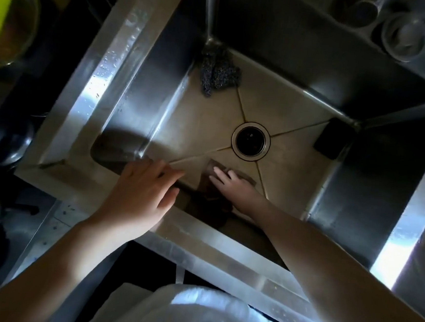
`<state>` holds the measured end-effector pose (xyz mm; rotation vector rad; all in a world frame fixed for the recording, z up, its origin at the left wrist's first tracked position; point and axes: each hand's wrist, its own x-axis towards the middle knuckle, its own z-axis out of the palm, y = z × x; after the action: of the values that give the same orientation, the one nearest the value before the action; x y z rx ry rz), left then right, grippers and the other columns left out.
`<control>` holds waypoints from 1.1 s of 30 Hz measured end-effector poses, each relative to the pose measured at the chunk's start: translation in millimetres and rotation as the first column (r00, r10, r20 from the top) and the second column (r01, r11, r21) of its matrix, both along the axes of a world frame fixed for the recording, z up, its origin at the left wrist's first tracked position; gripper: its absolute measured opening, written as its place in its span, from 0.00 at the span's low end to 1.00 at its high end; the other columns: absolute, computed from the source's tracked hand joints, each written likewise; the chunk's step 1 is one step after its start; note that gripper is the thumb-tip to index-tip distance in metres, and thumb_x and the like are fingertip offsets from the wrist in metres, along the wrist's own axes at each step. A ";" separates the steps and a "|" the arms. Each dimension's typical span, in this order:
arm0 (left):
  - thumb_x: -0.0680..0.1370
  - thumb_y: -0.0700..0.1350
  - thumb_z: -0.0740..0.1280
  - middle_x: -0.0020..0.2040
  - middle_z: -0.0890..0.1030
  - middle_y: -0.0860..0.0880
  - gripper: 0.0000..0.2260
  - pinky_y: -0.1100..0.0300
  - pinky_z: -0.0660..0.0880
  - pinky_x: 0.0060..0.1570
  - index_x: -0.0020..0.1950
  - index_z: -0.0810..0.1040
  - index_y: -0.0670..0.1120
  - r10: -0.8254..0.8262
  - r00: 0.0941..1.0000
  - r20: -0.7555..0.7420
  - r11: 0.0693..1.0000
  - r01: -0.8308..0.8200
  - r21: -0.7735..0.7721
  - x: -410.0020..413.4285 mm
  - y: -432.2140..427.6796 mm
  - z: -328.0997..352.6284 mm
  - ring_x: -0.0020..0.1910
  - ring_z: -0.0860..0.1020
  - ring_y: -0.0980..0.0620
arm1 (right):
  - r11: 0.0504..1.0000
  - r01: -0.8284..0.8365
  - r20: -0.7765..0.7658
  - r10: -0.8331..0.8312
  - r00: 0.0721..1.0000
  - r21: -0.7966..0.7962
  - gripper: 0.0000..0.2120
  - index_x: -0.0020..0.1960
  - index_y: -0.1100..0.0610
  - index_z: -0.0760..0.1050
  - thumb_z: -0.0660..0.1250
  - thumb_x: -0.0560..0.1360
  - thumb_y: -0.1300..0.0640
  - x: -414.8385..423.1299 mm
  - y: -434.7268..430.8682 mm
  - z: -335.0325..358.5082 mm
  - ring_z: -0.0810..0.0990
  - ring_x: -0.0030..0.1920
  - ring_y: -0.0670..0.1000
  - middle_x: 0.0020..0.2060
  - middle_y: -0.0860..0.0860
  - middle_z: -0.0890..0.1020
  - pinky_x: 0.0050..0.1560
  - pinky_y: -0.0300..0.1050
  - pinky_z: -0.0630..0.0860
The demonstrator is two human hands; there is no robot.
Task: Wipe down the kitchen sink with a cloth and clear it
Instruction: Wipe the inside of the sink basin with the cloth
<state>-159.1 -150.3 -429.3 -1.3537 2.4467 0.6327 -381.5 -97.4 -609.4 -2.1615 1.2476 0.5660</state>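
The right hand's fingers [221, 176] are lying spread and flat, pressing a brown cloth [212, 199] onto the sink floor against the near wall, while the left hand [140, 193] is hanging with fingers loosely extended and grasping nothing, above the sink's near rim [200, 238]. Outward from the cloth, the round drain [250, 141] is sitting just beyond the fingertips, a metal scourer [217, 72] is lying in the far-left corner, and a dark sponge [331, 138] is leaning in the far-right corner. Bare floor is lying open between these things, bounded by steep steel walls.
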 end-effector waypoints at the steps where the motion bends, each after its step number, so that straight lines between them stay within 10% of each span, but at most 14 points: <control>1: 0.74 0.51 0.54 0.48 0.79 0.46 0.19 0.48 0.70 0.49 0.57 0.78 0.47 -0.001 1.000 -0.002 1.000 0.001 0.010 -1.8 0.8 -0.4 0.47 0.78 0.41 | 1.000 0.004 0.008 -0.003 1.000 -0.015 0.40 0.77 0.56 0.50 0.65 0.70 0.69 6.1 -3.8 -0.4 0.63 0.69 0.63 0.77 0.57 0.49 0.56 0.56 0.75; 6: 0.74 0.51 0.53 0.49 0.79 0.46 0.19 0.49 0.72 0.49 0.57 0.78 0.48 -0.015 1.000 0.021 0.997 0.013 0.073 -9.8 6.3 -2.6 0.47 0.78 0.42 | 1.000 -0.019 0.053 0.020 0.998 -0.023 0.29 0.69 0.54 0.67 0.68 0.70 0.67 5.0 -6.2 0.8 0.66 0.66 0.64 0.76 0.55 0.53 0.59 0.57 0.71; 20: 0.74 0.50 0.52 0.48 0.79 0.43 0.20 0.48 0.70 0.47 0.59 0.77 0.46 0.009 1.000 0.017 0.999 -0.010 0.039 -25.9 30.6 -3.9 0.44 0.77 0.40 | 0.963 -0.117 -0.137 0.154 0.979 0.241 0.14 0.62 0.56 0.75 0.60 0.77 0.62 -97.2 67.7 24.3 0.67 0.66 0.63 0.75 0.54 0.57 0.65 0.51 0.67; 24: 0.74 0.51 0.52 0.48 0.78 0.44 0.20 0.48 0.70 0.48 0.57 0.77 0.47 0.009 1.000 0.018 1.000 -0.009 0.026 -30.2 34.1 -4.9 0.45 0.77 0.40 | 0.943 0.213 -0.177 -0.171 0.969 0.257 0.14 0.58 0.56 0.77 0.65 0.73 0.62 -103.1 74.6 37.3 0.72 0.64 0.60 0.69 0.55 0.67 0.64 0.51 0.69; 26: 0.74 0.51 0.53 0.47 0.78 0.44 0.19 0.48 0.70 0.47 0.56 0.77 0.46 -0.004 1.000 0.016 1.000 0.004 0.006 -31.1 34.2 -3.9 0.45 0.77 0.40 | 0.708 0.672 -0.148 -0.657 0.739 0.215 0.11 0.54 0.56 0.78 0.68 0.71 0.59 -97.3 71.5 45.4 0.77 0.59 0.59 0.59 0.56 0.77 0.59 0.50 0.73; 28: 0.75 0.51 0.54 0.48 0.78 0.44 0.18 0.48 0.69 0.47 0.56 0.77 0.46 -0.003 1.000 -0.007 1.000 0.003 -0.018 -32.3 36.2 -1.7 0.46 0.77 0.40 | 0.254 0.955 -0.187 -0.942 0.280 0.151 0.14 0.55 0.58 0.78 0.71 0.70 0.57 -92.6 65.1 53.1 0.79 0.57 0.58 0.55 0.56 0.81 0.58 0.47 0.75; 31: 0.76 0.50 0.55 0.50 0.78 0.46 0.17 0.48 0.68 0.49 0.58 0.77 0.47 -0.008 0.998 -0.055 0.999 0.005 -0.045 -36.0 43.3 0.5 0.47 0.77 0.41 | -0.437 0.851 -0.329 -0.881 -0.340 0.292 0.24 0.65 0.62 0.70 0.71 0.72 0.56 -85.8 62.3 56.8 0.77 0.59 0.59 0.60 0.59 0.77 0.56 0.49 0.76; 33: 0.76 0.49 0.56 0.50 0.78 0.46 0.16 0.48 0.68 0.49 0.57 0.77 0.46 -0.011 0.997 -0.072 0.998 0.007 -0.055 -38.7 48.7 0.8 0.47 0.77 0.42 | -0.580 0.674 -0.377 -0.813 -0.444 0.458 0.17 0.63 0.61 0.70 0.65 0.76 0.57 -79.3 63.4 60.2 0.78 0.52 0.57 0.58 0.59 0.75 0.45 0.45 0.80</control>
<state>-197.8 -101.6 -428.5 -1.3615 2.5437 0.6274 -460.8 -33.9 -549.1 0.2142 1.8385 -0.2588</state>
